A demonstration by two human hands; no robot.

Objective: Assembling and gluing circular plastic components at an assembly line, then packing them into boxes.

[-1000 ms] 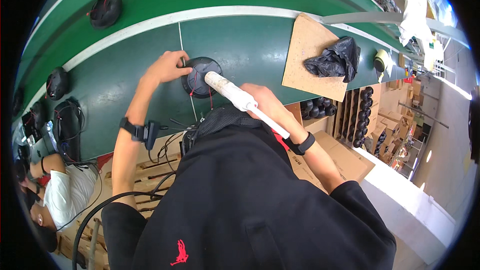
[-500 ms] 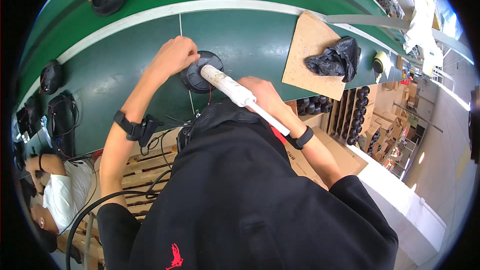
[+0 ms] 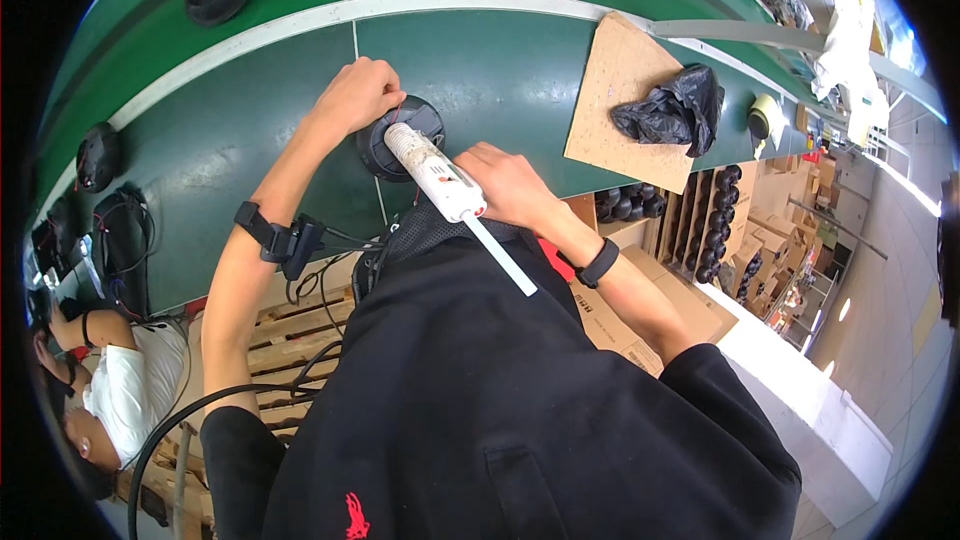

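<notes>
White tube (image 3: 432, 173) over black disc (image 3: 375, 150).
I see right hand (image 3: 503, 186) gripping tube; left hand (image 3: 360, 96) curled at disc's rim, can't tell if pinching.

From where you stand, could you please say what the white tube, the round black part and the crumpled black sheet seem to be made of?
White tube: probably smooth plastic, judging by its slight sheen; one end looks smudged.
Round black part: likely moulded plastic, mostly matt, given its ribbed face.
Crumpled black sheet: apparently thin plastic film, judging by its glossy creases.
</notes>
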